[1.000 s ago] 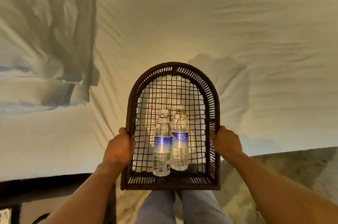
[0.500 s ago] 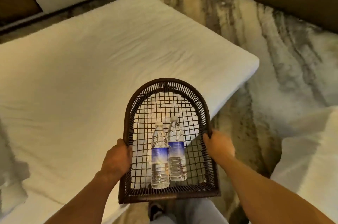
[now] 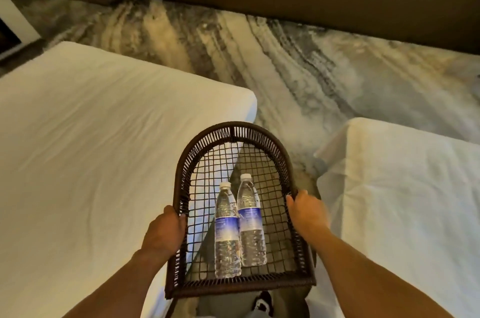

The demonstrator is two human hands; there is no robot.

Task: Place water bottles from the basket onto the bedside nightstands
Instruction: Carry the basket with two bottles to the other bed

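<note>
patterned carpet [image 3: 298, 65], shoe [image 3: 262, 303] half-hidden under basket [image 3: 231, 133]

Two water bottles in a dark woven basket

The left bottle [image 3: 226, 234] and right bottle [image 3: 251, 221] lie side by side, touching, caps pointing away, on the basket [image 3: 233, 133] mesh floor.

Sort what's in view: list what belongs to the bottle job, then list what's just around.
Job:
- basket, gripped by left hand and right hand
- left bottle and right bottle, lying inside side by side

Around:
- left bed
- right bed
- patterned carpet

No nightstand is in view.
</note>
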